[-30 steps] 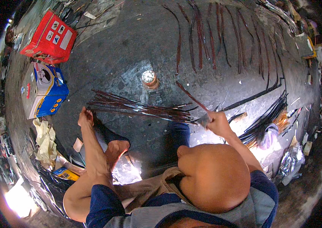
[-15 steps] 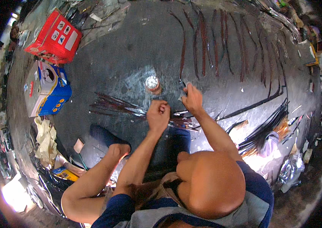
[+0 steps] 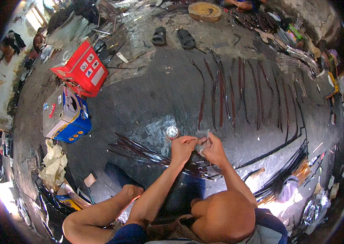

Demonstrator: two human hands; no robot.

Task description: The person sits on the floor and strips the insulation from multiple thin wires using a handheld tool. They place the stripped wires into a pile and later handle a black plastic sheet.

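Note:
My left hand (image 3: 183,149) is closed in a pinch just right of a small round tin (image 3: 172,132); whatever lies between its fingertips is too small to make out. Right beside it, my right hand (image 3: 214,152) grips a crumpled grey rag (image 3: 202,133), part of it showing under the fingers. The two hands' fingertips nearly meet. Below them on the floor lies a bundle of glossy dark brown strips (image 3: 137,149), its right part partly hidden by my left forearm. More dark strips (image 3: 222,95) are spread out in a row beyond my hands.
A red box (image 3: 84,69) and a blue-and-white box (image 3: 68,116) stand at the left, above crumpled paper (image 3: 53,164). A bunch of black strips (image 3: 283,151) lies at the right. Black sandals (image 3: 186,39) and a round wooden block (image 3: 204,12) are at the far side.
My hands, apart before, have come together beside the tin. The left opened from a fist into a pinch. The view has tilted up, bringing in the sandals and wooden block.

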